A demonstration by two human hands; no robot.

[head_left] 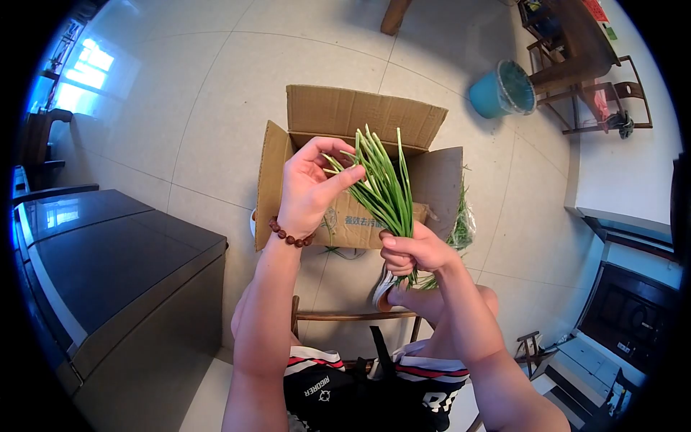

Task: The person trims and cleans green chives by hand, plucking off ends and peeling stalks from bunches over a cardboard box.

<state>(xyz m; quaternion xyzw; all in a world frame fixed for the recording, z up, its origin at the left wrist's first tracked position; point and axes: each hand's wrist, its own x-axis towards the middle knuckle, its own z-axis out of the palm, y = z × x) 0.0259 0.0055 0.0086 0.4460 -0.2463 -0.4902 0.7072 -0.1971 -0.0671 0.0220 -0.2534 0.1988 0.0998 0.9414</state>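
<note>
A bunch of long green stalks with pale cut ends, which look like garlic chives (389, 191), fans upward over an open cardboard box (367, 108). My right hand (417, 252) is closed in a fist around the lower part of the bunch, and leafy ends poke out below it. At the upper left of the bunch, my left hand (317, 176) has its thumb and curled fingers around a few pale stalk ends. A brown bead bracelet (291, 234) circles my left wrist. The inside of the box is mostly hidden by my hands and the stalks.
Right of the box lies a clear plastic bag (463, 227) with more greens. A blue bucket (497, 92) with a liner stands on the tiled floor (237, 86) farther back. A dark cabinet (137, 266) is at my left. My legs are close behind the box.
</note>
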